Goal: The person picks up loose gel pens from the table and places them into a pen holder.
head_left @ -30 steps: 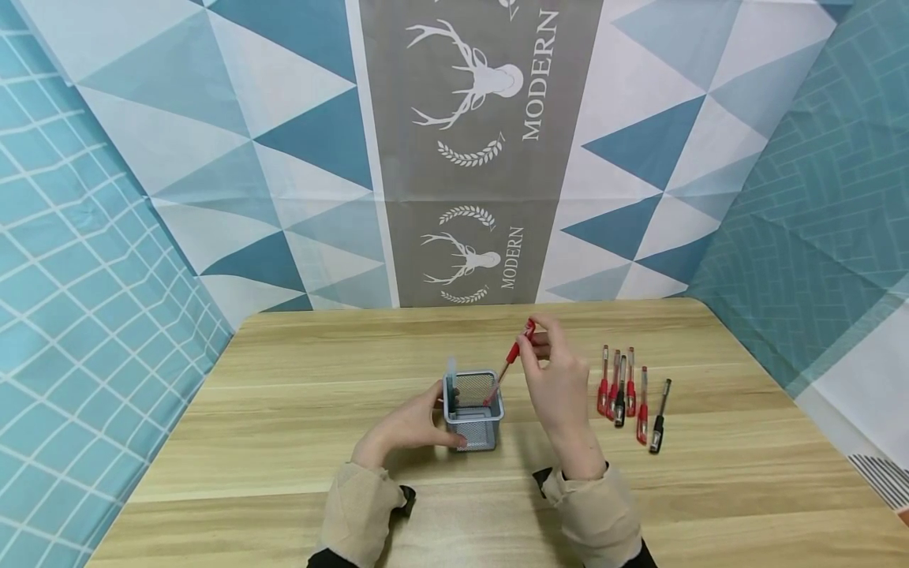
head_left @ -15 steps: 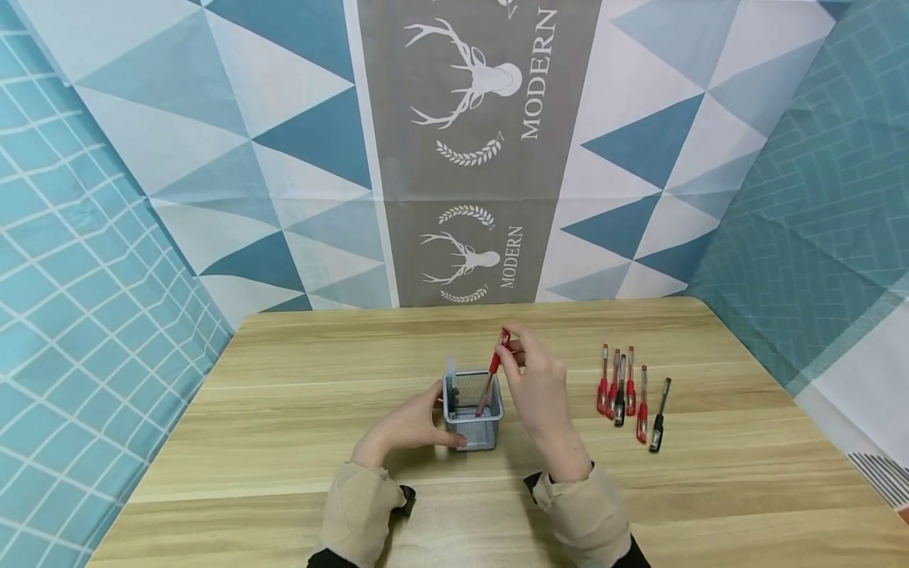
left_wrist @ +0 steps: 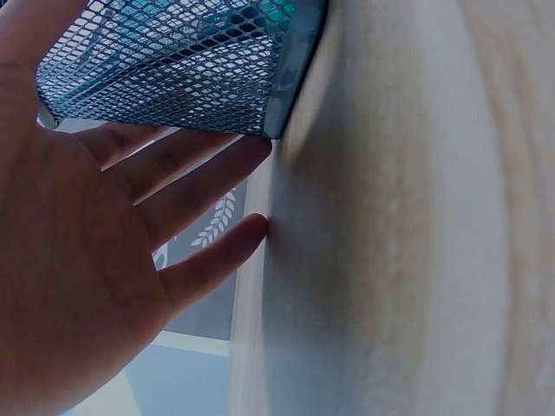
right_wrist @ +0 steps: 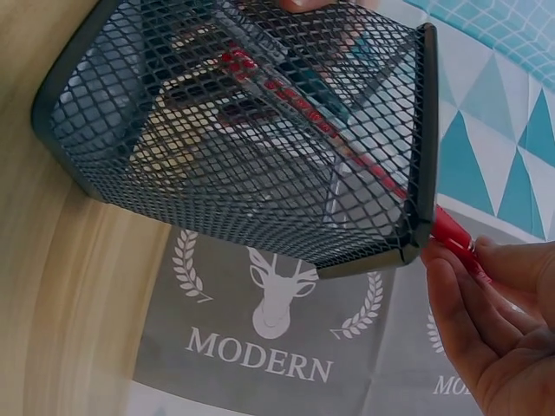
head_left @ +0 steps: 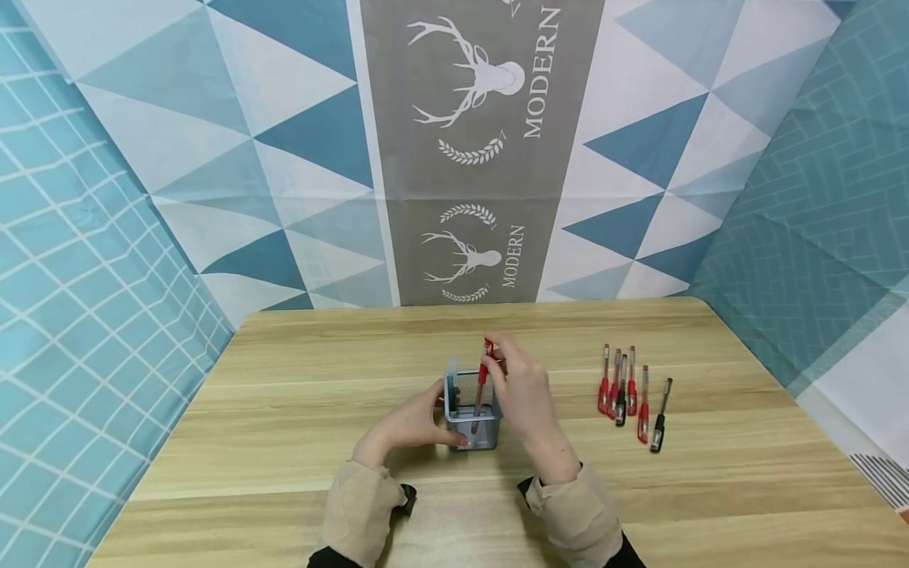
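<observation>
A grey square mesh pen holder [head_left: 474,432] stands upright on the wooden table. My left hand [head_left: 406,423] grips it from the left, thumb across the front; in the left wrist view the fingers [left_wrist: 195,178] lie behind the mesh. My right hand [head_left: 524,388] pinches a red pen [head_left: 484,375] near its top, and the pen's lower length is inside the holder. Through the mesh in the right wrist view, the red pen [right_wrist: 451,230] slants down into it. A pale translucent strip [head_left: 451,366] stands at the holder's left inner side, its kind unclear.
Right of my right hand, several pens lie loosely grouped, among them a red pen [head_left: 642,418] and a black pen [head_left: 659,430]. The wooden table [head_left: 284,379] reaches back to a patterned cloth wall [head_left: 469,173].
My right hand has moved left and closer to the holder, carrying the red pen lower inside it and more upright. My left hand and the holder have stayed put.
</observation>
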Tool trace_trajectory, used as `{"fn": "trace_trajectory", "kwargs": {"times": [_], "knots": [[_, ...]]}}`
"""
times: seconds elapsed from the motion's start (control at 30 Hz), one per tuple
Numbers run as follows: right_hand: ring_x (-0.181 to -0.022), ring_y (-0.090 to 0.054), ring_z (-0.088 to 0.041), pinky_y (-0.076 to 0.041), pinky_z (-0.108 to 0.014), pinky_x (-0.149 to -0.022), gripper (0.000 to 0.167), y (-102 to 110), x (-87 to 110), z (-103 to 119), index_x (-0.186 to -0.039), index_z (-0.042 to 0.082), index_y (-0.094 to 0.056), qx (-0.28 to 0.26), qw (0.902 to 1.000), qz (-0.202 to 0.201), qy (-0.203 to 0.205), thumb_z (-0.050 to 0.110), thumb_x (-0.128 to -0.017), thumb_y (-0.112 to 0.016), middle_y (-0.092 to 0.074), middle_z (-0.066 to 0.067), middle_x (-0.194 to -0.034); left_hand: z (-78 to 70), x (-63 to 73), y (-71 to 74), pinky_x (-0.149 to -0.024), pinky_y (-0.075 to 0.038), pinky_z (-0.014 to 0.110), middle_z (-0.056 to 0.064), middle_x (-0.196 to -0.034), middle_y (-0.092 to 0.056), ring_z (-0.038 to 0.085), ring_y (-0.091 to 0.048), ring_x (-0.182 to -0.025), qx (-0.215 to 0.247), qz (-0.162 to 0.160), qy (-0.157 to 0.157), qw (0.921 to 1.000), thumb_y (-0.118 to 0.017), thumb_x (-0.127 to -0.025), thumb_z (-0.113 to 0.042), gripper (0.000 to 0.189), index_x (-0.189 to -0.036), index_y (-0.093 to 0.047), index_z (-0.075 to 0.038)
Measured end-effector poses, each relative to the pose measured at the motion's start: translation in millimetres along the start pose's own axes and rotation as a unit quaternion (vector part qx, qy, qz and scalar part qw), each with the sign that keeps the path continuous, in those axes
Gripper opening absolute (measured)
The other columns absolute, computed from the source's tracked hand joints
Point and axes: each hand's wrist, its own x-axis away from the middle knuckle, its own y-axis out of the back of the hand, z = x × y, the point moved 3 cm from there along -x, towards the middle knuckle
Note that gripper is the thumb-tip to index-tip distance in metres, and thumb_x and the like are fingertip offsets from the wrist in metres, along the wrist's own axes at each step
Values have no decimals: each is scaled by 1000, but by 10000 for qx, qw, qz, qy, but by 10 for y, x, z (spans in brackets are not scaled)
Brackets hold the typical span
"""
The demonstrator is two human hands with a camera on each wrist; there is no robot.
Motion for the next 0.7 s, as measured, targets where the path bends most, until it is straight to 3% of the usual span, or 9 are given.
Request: {"fn": "trace_trajectory", "kwargs": {"times": [0.5,0.7], "knots": [[-74,-67,-21,-54,-22,-59,31,-119,34,8,-112,1,-58,294,9993,218,74,0,-81,-63,-68,-14,-86,17,-1,-1,-97,-38,43,0,-117,-57,18,-51,-110,-63,-52,72,9999,-80,-62,-41,93,-138,-31,-18],[-83,-66,-23,-55,-24,-66,31,-167,57,2,-112,0,-59,424,9986,258,186,0,-81,-63,-66,-15,-98,3,12,-1,-97,-38,42,-1,-113,-57,17,-51,-106,-69,-33,77,9999,-80,-62,-41,94,-138,-30,-20]]}}
